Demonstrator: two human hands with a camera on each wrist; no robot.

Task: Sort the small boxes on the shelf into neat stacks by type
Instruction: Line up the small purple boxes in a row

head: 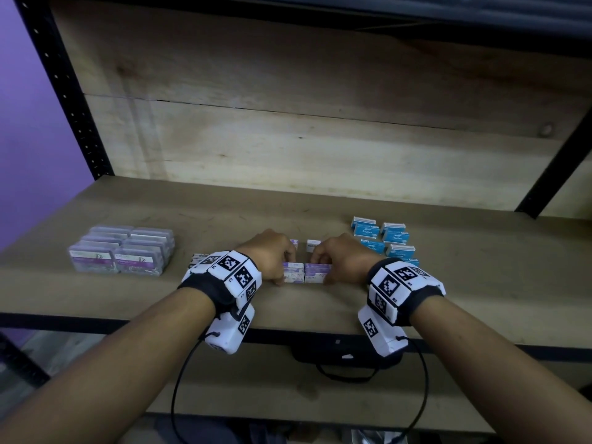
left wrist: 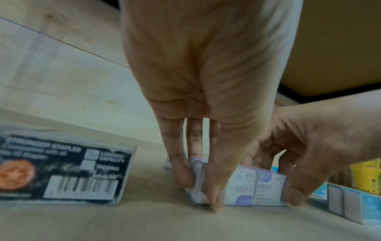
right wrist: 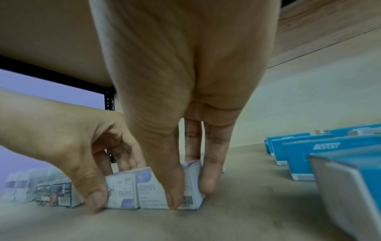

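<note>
Two small white-and-purple staples boxes stand side by side and touching on the wooden shelf [head: 448, 283], near its front. My left hand [head: 279, 267] pinches the left box [head: 294, 274] between thumb and fingers. The left wrist view shows this left hand [left wrist: 199, 192] clamped round the box's outer end [left wrist: 241, 184]. My right hand [head: 323, 266] pinches the right box [head: 317, 273] the same way. In the right wrist view, the right hand [right wrist: 189, 195] has its thumb on the front of that box [right wrist: 150, 190]. More white-purple boxes [head: 313, 244] lie just behind.
Clear plastic cases with purple labels [head: 121, 251] are stacked at the left. Black-labelled staple boxes [left wrist: 62, 169] sit beside my left wrist. Several blue staples boxes [head: 386, 240] stand in rows at the right. A yellow item [left wrist: 367, 176] shows beyond them. The wooden back panel [head: 320, 149] is behind.
</note>
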